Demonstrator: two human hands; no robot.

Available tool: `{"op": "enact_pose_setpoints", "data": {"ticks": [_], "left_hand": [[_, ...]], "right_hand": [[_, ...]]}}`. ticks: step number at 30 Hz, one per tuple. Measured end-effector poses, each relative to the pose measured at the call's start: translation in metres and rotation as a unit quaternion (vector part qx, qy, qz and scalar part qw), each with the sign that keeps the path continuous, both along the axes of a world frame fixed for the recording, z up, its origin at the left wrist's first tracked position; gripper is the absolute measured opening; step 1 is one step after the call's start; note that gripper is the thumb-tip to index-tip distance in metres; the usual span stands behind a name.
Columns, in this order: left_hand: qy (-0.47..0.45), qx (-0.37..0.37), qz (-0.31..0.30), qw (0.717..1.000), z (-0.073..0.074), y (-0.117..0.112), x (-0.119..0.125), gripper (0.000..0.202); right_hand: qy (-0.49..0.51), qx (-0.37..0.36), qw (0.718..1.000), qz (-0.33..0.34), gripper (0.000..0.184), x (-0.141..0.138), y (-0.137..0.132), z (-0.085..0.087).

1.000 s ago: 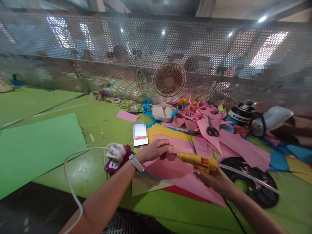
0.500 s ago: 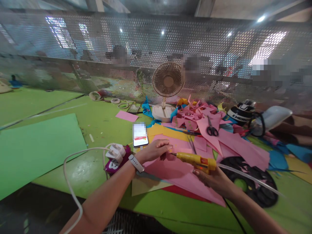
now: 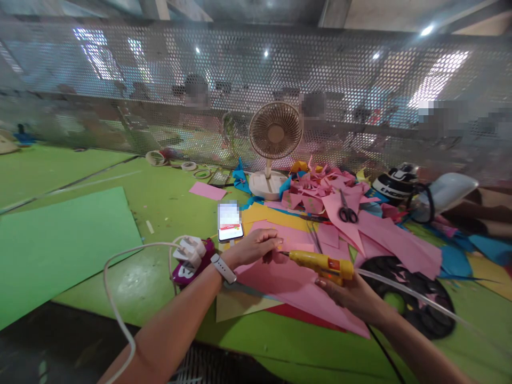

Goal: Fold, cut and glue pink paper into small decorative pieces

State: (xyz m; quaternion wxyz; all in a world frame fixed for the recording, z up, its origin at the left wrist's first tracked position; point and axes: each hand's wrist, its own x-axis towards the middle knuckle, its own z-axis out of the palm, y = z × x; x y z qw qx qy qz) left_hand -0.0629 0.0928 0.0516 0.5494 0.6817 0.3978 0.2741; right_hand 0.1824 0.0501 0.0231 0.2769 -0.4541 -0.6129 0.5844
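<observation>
My right hand (image 3: 340, 290) is closed around a yellow hot glue gun (image 3: 322, 265), whose nozzle points left. A clear glue stick (image 3: 416, 294) runs out of the gun's back end. My left hand (image 3: 262, 245), with a white band at the wrist, is pinched just beside the nozzle tip. What its fingers hold is too small and hidden to name. Both hands are above pink paper sheets (image 3: 280, 280) on the green table. A lit phone (image 3: 230, 221) lies just beyond my left forearm, and tweezers (image 3: 315, 237) rest on the paper behind the gun.
A small fan (image 3: 276, 130) stands at the back before a perforated screen. Right of it lie folded pink paper pieces (image 3: 316, 184) and black scissors (image 3: 348, 214). A black round tray (image 3: 432, 320) is under the right arm. A purple power strip (image 3: 196, 271) with white plugs sits at left.
</observation>
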Motion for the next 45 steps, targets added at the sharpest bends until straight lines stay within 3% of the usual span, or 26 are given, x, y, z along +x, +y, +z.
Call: {"op": "enact_pose_setpoints", "data": {"ticks": [9, 20, 30, 34, 39, 42, 45], "left_hand": [[-0.010, -0.002, -0.003, 1.000, -0.002, 0.001, -0.001, 0.031], [-0.009, 0.006, -0.006, 1.000, -0.002, 0.001, -0.001, 0.031], [-0.017, -0.001, -0.012, 1.000, -0.002, 0.001, -0.001, 0.032], [-0.007, 0.020, -0.003, 1.000, -0.002, 0.002, -0.002, 0.032], [0.007, 0.029, 0.005, 1.000, -0.005, 0.002, -0.003, 0.034], [0.037, 0.026, -0.016, 0.999, -0.005, 0.001, -0.003, 0.034], [0.063, 0.025, -0.043, 0.997, -0.004, -0.001, -0.003, 0.033]], "right_hand": [[0.006, 0.021, 1.000, 0.010, 0.031, 0.000, 0.001, 0.002], [-0.020, 0.001, 1.000, 0.003, 0.029, 0.005, 0.003, -0.008], [-0.004, 0.011, 1.000, -0.006, 0.025, 0.002, 0.002, -0.004], [0.006, 0.029, 0.998, -0.055, 0.027, 0.006, 0.006, 0.000], [0.090, 0.051, 0.985, -0.141, 0.035, 0.021, 0.015, 0.023], [0.117, -0.010, 0.975, -0.189, 0.032, 0.038, 0.015, 0.035], [0.109, -0.092, 0.965, -0.218, 0.026, 0.063, 0.011, 0.032]]}}
